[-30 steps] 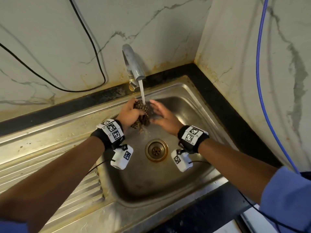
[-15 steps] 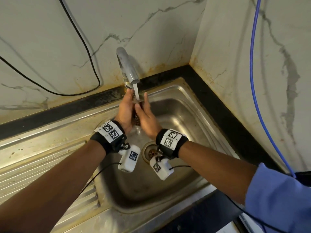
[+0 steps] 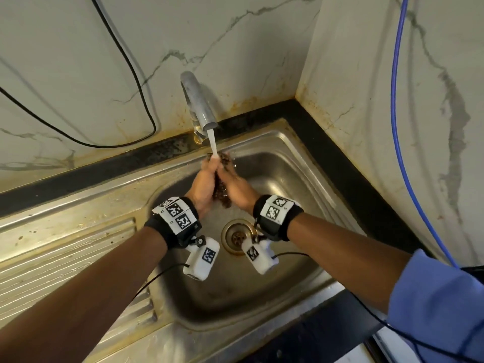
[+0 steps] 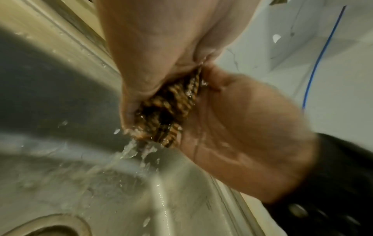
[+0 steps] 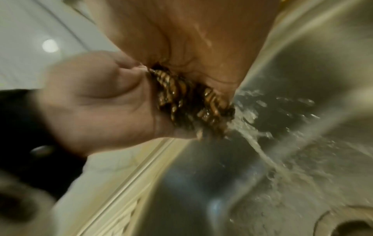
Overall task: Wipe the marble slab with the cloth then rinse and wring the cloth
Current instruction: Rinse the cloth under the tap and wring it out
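Note:
A dark brown knitted cloth (image 3: 222, 196) is squeezed between my two hands under the running tap (image 3: 199, 106). My left hand (image 3: 203, 179) grips it from the left and my right hand (image 3: 235, 187) from the right, fingers toward the spout. The water stream (image 3: 212, 142) lands on my left fingers and the cloth's top. The left wrist view shows the soaked cloth (image 4: 167, 108) wedged between the left palm (image 4: 153, 47) and the right palm (image 4: 242, 135), water running off below. The right wrist view shows the same cloth (image 5: 189, 102) dripping.
The steel sink basin (image 3: 235, 297) has a rusty drain (image 3: 237, 235) below my wrists. A ribbed draining board (image 3: 52, 258) lies to the left. Marble walls (image 3: 235, 48) meet at the back right corner. A black cable (image 3: 141, 87) and a blue cable (image 3: 395, 127) hang on them.
A second ago my left hand alone held the cloth, the right hand open beside it. Both hands then closed together on the cloth under the stream.

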`<state>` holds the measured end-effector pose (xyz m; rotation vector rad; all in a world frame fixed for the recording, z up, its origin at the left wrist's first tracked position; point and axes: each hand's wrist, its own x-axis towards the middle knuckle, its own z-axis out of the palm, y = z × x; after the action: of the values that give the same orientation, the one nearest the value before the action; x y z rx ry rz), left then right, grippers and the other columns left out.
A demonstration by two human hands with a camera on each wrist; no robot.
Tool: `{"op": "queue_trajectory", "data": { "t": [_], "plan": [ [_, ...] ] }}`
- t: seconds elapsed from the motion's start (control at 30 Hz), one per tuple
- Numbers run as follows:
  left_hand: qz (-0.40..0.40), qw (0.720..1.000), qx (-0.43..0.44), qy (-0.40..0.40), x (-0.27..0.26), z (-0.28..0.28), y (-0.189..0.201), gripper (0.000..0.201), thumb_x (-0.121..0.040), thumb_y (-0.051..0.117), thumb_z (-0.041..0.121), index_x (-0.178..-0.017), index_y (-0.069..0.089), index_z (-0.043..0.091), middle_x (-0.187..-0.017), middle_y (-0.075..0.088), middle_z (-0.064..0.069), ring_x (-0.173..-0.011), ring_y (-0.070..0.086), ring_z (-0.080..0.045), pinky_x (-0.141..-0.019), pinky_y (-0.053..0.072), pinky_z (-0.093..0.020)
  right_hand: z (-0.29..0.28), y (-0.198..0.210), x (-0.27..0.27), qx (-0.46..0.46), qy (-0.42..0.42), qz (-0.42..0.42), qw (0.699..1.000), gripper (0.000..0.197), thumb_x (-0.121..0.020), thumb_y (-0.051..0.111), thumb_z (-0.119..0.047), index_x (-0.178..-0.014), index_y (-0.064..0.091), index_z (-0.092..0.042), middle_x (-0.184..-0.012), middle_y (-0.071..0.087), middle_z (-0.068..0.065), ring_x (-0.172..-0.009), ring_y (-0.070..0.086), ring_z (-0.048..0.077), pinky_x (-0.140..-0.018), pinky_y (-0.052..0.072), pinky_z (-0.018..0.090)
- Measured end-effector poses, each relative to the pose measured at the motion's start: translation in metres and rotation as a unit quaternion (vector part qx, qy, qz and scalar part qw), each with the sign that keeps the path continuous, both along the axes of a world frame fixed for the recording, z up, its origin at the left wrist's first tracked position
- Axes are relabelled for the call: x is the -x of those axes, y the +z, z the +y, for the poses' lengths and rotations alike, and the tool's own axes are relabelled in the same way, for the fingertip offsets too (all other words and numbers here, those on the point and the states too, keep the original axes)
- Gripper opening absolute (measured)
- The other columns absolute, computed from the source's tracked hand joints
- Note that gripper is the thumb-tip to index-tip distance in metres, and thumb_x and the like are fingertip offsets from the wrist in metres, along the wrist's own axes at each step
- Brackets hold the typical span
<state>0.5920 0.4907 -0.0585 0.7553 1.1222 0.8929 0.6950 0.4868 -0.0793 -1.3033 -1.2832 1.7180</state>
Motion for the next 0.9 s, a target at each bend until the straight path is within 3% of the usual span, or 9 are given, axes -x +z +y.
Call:
{"op": "queue_trajectory", "data": {
  "t": [0.07, 0.13, 0.2, 0.3, 0.4, 0.5, 0.63, 0.8, 0.9],
  "plan": [
    [0.008, 0.999, 0.023, 0.023, 0.009, 0.002, -0.003, 0.052, -0.100, 0.035, 0.046, -0.131, 0.048, 0.006, -0.120, 0.059, -0.021, -0.101, 0.062, -0.027, -0.090, 0.050, -0.043, -0.003, 0.003, -0.006, -0.016, 0.072, -0.009, 0.997, 0.050, -0.103, 0.036, -0.033, -0.150, 0.023, -0.022, -0.145, 0.043, 0.015, -0.132, 0.043, 0.029, -0.112, 0.034, 0.042],
    [0.004, 0.997, 0.071, 0.018, 0.017, 0.001, -0.006, 0.050, -0.099, 0.036, 0.048, -0.122, 0.056, 0.008, -0.118, 0.063, -0.021, -0.104, 0.063, -0.030, -0.097, 0.047, -0.049, 0.006, 0.014, -0.023, -0.036, 0.112, -0.077, 0.990, 0.039, -0.103, 0.039, -0.019, -0.141, 0.042, -0.010, -0.134, 0.054, 0.019, -0.122, 0.054, 0.030, -0.100, 0.048, 0.040],
    [-0.008, 0.996, 0.093, 0.015, 0.020, -0.001, -0.008, 0.053, -0.099, 0.036, 0.050, -0.124, 0.057, 0.008, -0.121, 0.062, -0.022, -0.111, 0.060, -0.033, -0.103, 0.043, -0.049, 0.022, 0.026, -0.041, -0.061, 0.088, -0.138, 0.985, 0.031, -0.102, 0.042, -0.014, -0.128, 0.056, -0.005, -0.117, 0.065, 0.018, -0.100, 0.066, 0.025, -0.079, 0.056, 0.029],
    [-0.002, 0.996, 0.080, 0.030, 0.013, -0.001, -0.003, 0.051, -0.099, 0.036, 0.050, -0.123, 0.055, 0.009, -0.101, 0.064, -0.015, -0.091, 0.062, -0.026, -0.088, 0.048, -0.041, 0.050, 0.038, -0.055, -0.112, 0.038, -0.184, 0.976, 0.022, -0.096, 0.052, -0.008, -0.114, 0.065, -0.005, -0.094, 0.070, 0.015, -0.073, 0.066, 0.017, -0.064, 0.055, 0.022],
    [0.016, 0.997, 0.070, 0.031, 0.005, 0.003, -0.001, 0.049, -0.097, 0.041, 0.050, -0.126, 0.053, 0.012, -0.109, 0.061, -0.015, -0.097, 0.059, -0.026, -0.090, 0.047, -0.042, 0.084, 0.044, -0.047, -0.159, 0.072, -0.232, 0.957, 0.016, -0.092, 0.061, -0.013, -0.103, 0.070, -0.005, -0.088, 0.072, 0.015, -0.073, 0.068, 0.024, -0.070, 0.059, 0.032],
    [0.029, 0.997, 0.064, 0.012, 0.001, 0.004, 0.003, 0.041, -0.094, 0.053, 0.041, -0.124, 0.051, 0.014, -0.113, 0.061, -0.016, -0.099, 0.062, -0.027, -0.093, 0.049, -0.044, 0.114, 0.052, -0.037, -0.243, 0.134, -0.334, 0.901, 0.022, -0.091, 0.063, -0.030, -0.089, 0.074, -0.011, -0.071, 0.070, 0.002, -0.063, 0.067, 0.017, -0.068, 0.058, 0.033],
    [0.078, 0.995, 0.054, -0.009, 0.004, 0.009, 0.005, 0.038, -0.082, 0.070, 0.017, -0.117, 0.054, 0.023, -0.119, 0.063, -0.016, -0.110, 0.061, -0.029, -0.100, 0.044, -0.050, 0.140, 0.055, -0.016, -0.303, 0.204, -0.467, 0.805, 0.048, -0.088, 0.061, -0.050, -0.056, 0.053, -0.016, -0.049, 0.046, -0.002, -0.044, 0.041, 0.014, -0.049, 0.031, 0.024],
    [0.139, 0.990, 0.031, -0.018, 0.006, 0.009, 0.008, 0.044, -0.084, 0.067, 0.011, -0.124, 0.053, 0.021, -0.114, 0.066, -0.013, -0.109, 0.061, -0.028, -0.098, 0.046, -0.049, 0.157, 0.041, 0.009, -0.320, 0.205, -0.503, 0.776, 0.052, -0.087, 0.052, -0.064, -0.064, 0.051, -0.016, -0.057, 0.051, -0.002, -0.053, 0.053, 0.018, -0.047, 0.036, 0.026],
    [0.159, 0.987, 0.019, -0.027, 0.005, 0.007, 0.012, 0.041, -0.087, 0.064, 0.008, -0.124, 0.052, 0.018, -0.116, 0.063, -0.012, -0.108, 0.059, -0.024, -0.093, 0.046, -0.039, 0.152, 0.038, 0.013, -0.338, 0.200, -0.503, 0.770, 0.049, -0.090, 0.039, -0.053, -0.068, 0.054, -0.012, -0.061, 0.051, 0.001, -0.065, 0.057, 0.027, -0.066, 0.051, 0.037]
  ]
}}
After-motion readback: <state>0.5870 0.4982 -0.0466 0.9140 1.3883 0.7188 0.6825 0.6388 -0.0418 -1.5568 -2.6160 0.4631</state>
